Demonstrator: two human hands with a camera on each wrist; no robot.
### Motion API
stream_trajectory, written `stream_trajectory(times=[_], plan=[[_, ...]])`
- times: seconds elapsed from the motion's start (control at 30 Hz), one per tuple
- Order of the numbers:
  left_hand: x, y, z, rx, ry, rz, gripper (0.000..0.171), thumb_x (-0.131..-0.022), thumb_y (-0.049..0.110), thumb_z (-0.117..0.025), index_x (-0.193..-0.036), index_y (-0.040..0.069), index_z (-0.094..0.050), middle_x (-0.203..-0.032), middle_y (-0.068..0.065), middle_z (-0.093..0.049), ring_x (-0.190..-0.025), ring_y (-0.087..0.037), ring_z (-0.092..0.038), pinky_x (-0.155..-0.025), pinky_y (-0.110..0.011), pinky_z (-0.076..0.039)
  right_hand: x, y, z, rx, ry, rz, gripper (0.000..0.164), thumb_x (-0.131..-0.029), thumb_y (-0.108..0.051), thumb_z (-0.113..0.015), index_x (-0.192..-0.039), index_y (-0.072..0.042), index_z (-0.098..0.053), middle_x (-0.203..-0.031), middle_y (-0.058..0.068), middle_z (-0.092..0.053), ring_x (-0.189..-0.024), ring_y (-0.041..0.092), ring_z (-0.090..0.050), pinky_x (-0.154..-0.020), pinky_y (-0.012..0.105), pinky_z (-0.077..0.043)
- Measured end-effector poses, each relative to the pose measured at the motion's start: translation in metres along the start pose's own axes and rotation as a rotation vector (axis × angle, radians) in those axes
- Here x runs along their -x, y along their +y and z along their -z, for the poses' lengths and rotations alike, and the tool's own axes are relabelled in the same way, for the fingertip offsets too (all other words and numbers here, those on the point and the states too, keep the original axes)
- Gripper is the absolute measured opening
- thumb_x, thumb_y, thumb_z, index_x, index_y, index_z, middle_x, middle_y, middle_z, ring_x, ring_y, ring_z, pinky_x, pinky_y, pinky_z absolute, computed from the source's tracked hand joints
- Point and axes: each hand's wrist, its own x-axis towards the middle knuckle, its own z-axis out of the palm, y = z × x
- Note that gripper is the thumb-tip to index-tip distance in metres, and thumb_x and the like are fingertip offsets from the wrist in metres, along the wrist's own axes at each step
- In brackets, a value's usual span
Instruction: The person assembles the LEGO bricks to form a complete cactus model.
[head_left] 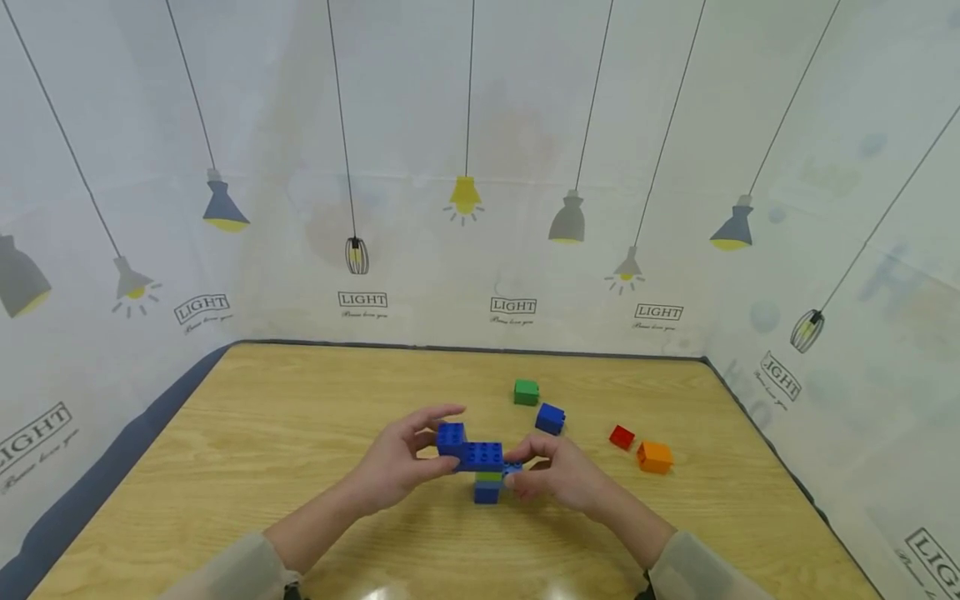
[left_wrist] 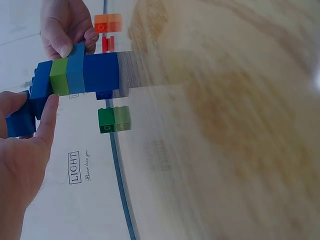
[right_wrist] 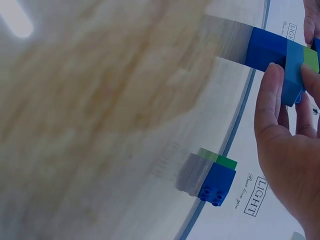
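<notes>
At the near middle of the table (head_left: 337, 375), a stack of toy bricks (head_left: 487, 494) stands upright on the wood-grain top, between two hands. At its nine o'clock, the left hand (head_left: 396, 460) pinches the small upper blue brick (head_left: 452, 437) between thumb and curled fingers, the gap no wider than the brick; one finger reaches along to the long blue brick (head_left: 482, 454) under it. At three o'clock, the right hand (head_left: 564, 473) pinches the light blue brick (right_wrist: 294, 75), which juts toward that hand, just beneath the lime block (left_wrist: 59, 76) and above the dark blue base block (left_wrist: 100, 73).

Loose on the table, seen from the stack, lie a green block (head_left: 526, 392) at one o'clock, a blue block (head_left: 551, 419) between one and two, a red block (head_left: 622, 437) between two and three, and an orange block (head_left: 655, 457) near three, farthest out. The tabletop shines with reflections. From ten round to two o'clock rises a pale backdrop (head_left: 420, 108) printed with hanging lamps and the word LIGHT.
</notes>
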Motion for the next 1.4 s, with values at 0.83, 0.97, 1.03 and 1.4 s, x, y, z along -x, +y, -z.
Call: stream_trajectory(times=[0.83, 0.97, 1.03, 1.4], plan=[[-0.0004, -0.0021, -0.0004, 0.058, 0.022, 0.014, 0.048, -0.097, 0.002, -0.081, -0.141, 0.009, -0.065, -0.128, -0.012, -0.059, -0.123, -0.029, -0.067, -0.095, -0.038, -0.067, 0.0006, -0.0007, -0.0008, -0.004, 0.008, -0.011, 0.03, -0.1, -0.022, -0.083, -0.123, -0.006, -0.074, -0.128, 0.017, -0.067, -0.091, 0.023, -0.074, -0.086, 0.037, -0.067], [-0.0007, -0.0006, -0.0019, 0.056, 0.037, 0.038, 0.048, -0.096, 0.001, -0.082, -0.141, 0.01, -0.067, -0.126, -0.012, -0.062, -0.122, -0.029, -0.068, -0.094, -0.039, -0.067, 0.0006, 0.0007, -0.0012, -0.004, 0.006, -0.008, 0.03, -0.1, -0.022, -0.083, -0.124, -0.006, -0.074, -0.127, 0.017, -0.067, -0.092, 0.022, -0.075, -0.086, 0.038, -0.068], [-0.001, -0.0001, -0.0026, 0.056, 0.042, 0.052, 0.047, -0.096, 0.002, -0.082, -0.14, 0.01, -0.067, -0.125, -0.012, -0.062, -0.122, -0.029, -0.068, -0.093, -0.039, -0.067, 0.0003, 0.0016, -0.0014, -0.002, 0.004, -0.008, 0.03, -0.1, -0.022, -0.083, -0.124, -0.005, -0.074, -0.127, 0.016, -0.067, -0.093, 0.022, -0.075, -0.087, 0.038, -0.068], [-0.0027, 0.0009, -0.0019, 0.076, 0.048, 0.049, 0.048, -0.097, 0.001, -0.08, -0.141, 0.008, -0.063, -0.128, -0.015, -0.059, -0.12, -0.029, -0.069, -0.094, -0.041, -0.067, 0.002, -0.0034, -0.0004, 0.005, 0.009, -0.018, 0.031, -0.1, -0.022, -0.083, -0.125, -0.006, -0.073, -0.132, 0.016, -0.066, -0.094, 0.024, -0.074, -0.087, 0.037, -0.067]])
